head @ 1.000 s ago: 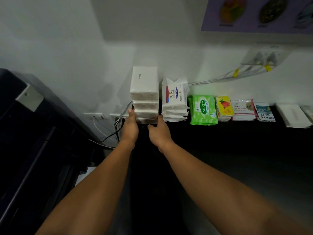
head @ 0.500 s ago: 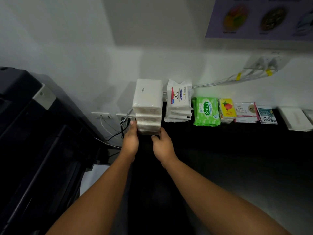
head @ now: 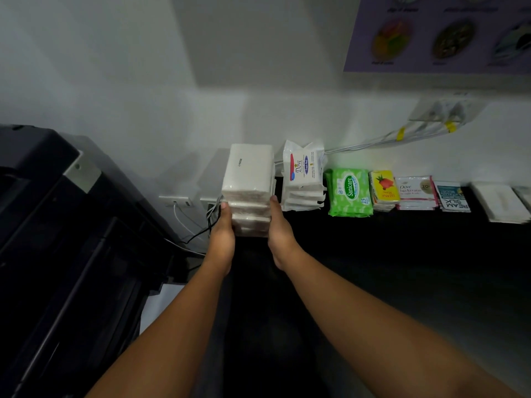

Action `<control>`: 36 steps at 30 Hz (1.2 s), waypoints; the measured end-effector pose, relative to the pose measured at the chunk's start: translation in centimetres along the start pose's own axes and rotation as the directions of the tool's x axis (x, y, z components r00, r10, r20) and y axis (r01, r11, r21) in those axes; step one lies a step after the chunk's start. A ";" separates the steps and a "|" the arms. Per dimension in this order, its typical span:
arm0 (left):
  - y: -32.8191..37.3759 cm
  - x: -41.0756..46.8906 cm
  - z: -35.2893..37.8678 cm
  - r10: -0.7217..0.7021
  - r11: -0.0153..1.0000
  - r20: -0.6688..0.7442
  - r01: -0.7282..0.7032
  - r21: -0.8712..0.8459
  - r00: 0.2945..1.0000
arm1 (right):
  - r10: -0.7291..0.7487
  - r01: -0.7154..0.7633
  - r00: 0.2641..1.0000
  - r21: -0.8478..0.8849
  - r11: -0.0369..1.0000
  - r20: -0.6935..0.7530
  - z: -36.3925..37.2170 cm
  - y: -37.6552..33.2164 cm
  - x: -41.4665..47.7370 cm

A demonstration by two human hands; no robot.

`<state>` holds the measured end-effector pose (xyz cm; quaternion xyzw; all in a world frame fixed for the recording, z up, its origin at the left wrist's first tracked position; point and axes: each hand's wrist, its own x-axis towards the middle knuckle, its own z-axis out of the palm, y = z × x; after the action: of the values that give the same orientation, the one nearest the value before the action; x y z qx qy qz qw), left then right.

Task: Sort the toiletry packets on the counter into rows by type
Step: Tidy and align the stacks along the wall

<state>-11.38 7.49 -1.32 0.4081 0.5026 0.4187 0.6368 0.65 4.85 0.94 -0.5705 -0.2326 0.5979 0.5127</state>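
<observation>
Left hand (head: 222, 239) and right hand (head: 280, 239) press flat against opposite sides of the white stack (head: 248, 191), fingers together, clamped on its lower packs. Stack sits at the row's left end, Dove packs (head: 303, 175) just beyond the right fingertips.

Judgement: light, soft, film slippery; upper packs may slide. Squeeze low, both sides, keep it upright.

Dark counter (head: 402, 254), white packet stack (head: 250, 179), Dove stack (head: 301, 179), green Sanicare pack (head: 350, 193), sachet piles (head: 416, 193) in a row
</observation>
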 end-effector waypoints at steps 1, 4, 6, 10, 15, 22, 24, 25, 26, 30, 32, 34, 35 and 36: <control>0.2 0.2 0.1 -0.002 1.000 0.001 0.002 0.006 1.000 | 0.004 -0.004 1.000 -0.010 1.000 0.004 0.1 -0.2 0.2; 0.7 1.1 0.1 0.008 1.000 0.023 -0.008 0.018 1.000 | 0.003 -0.003 1.000 -0.004 1.000 0.013 0.5 -1.0 1.0; 1.0 1.8 0.1 0.016 1.000 0.041 -0.017 0.022 0.999 | -0.004 0.004 1.000 0.007 1.000 0.029 0.6 -1.5 1.6; 1.9 3.1 0.3 0.014 0.999 0.050 -0.016 0.033 0.999 | -0.041 0.039 0.997 0.038 0.999 0.058 0.8 -1.9 3.0; 2.6 4.5 0.7 0.024 0.999 0.032 -0.025 0.038 0.999 | -0.035 0.034 0.998 0.018 0.999 0.055 1.1 -2.4 4.7; 2.8 5.3 1.2 0.054 0.997 0.049 -0.057 0.055 0.997 | 0.000 0.000 1.000 -0.007 1.000 0.029 0.7 -3.0 6.4; 2.9 5.4 1.3 0.053 0.997 0.044 -0.055 0.047 0.998 | 0.013 -0.013 1.000 0.002 1.000 0.021 0.7 -3.0 6.6; 2.9 5.4 1.3 0.052 0.998 0.046 -0.054 0.044 0.998 | 0.016 -0.016 1.000 -0.003 1.000 0.019 0.7 -2.9 6.8; 2.9 5.4 1.3 0.054 0.997 0.048 -0.056 0.049 0.997 | 0.017 -0.017 1.000 -0.013 1.000 0.017 0.7 -2.8 6.7; 2.7 5.3 1.1 0.074 0.995 0.074 -0.079 0.065 0.995 | -0.001 0.001 1.000 -0.014 1.000 0.024 0.7 -2.8 6.3; 2.7 5.2 1.1 0.088 0.993 0.074 -0.093 0.074 0.993 | -0.014 0.013 0.999 0.016 1.000 0.034 0.6 -2.8 6.2; 2.7 5.0 1.1 0.098 0.990 0.081 -0.105 0.092 0.992 | -0.026 0.025 0.999 0.028 0.999 0.035 0.6 -2.9 5.9; 2.7 4.9 1.1 0.103 0.988 0.080 -0.111 0.106 0.991 | -0.033 0.032 0.999 0.029 0.999 0.036 0.5 -2.9 5.7; 2.6 4.7 1.1 0.106 0.985 0.067 -0.114 0.128 0.992 | -0.036 0.035 0.999 0.034 0.999 0.038 0.5 -2.9 5.3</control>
<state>-9.95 12.67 -0.16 0.4889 0.4863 0.4066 0.5993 2.15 10.72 1.25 -0.5459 -0.2427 0.6033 0.5282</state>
